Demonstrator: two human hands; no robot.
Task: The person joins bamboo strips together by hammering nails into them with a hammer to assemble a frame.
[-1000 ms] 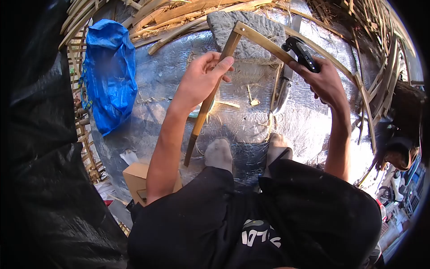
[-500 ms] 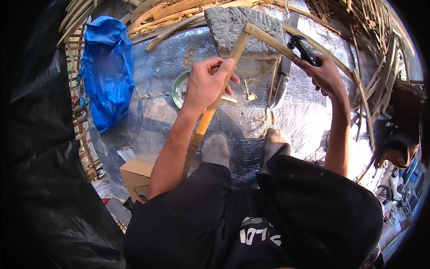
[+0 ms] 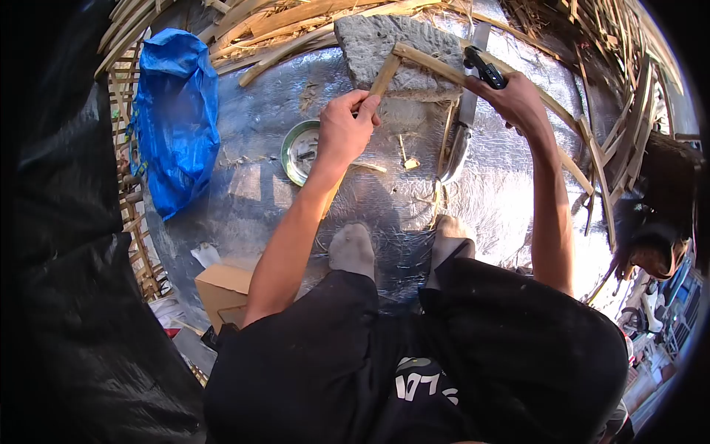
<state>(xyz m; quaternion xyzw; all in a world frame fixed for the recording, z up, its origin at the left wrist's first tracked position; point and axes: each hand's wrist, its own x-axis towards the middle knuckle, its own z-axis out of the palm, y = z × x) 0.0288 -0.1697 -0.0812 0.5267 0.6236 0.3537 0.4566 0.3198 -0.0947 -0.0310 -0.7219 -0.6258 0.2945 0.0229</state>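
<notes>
My left hand [image 3: 349,132] is closed round a bamboo strip [image 3: 385,75] that slants down toward my lap. The strip's upper end meets a second bamboo strip [image 3: 431,64] in a corner over a rough grey stone block [image 3: 362,52]. My right hand [image 3: 518,103] grips a small black hammer [image 3: 486,69] close to its head. The second strip runs to the fingers of that hand; whether they also pinch it I cannot tell. Beside the left wrist sits a green-rimmed dish [image 3: 288,159] with small dark pieces in it. A large knife [image 3: 464,122] lies between the hands.
A blue plastic bag [image 3: 177,122] lies at the left. Bamboo strips [image 3: 296,29] are piled along the back, with more slats [image 3: 629,140] at the right. A cardboard box [image 3: 222,285] stands by my left knee. Silvery sheeting [image 3: 399,192] covers the floor under my feet.
The joined strips have shifted slightly left and down. My left hand has moved a little up the strip, and my right hand with the hammer has moved left and up.
</notes>
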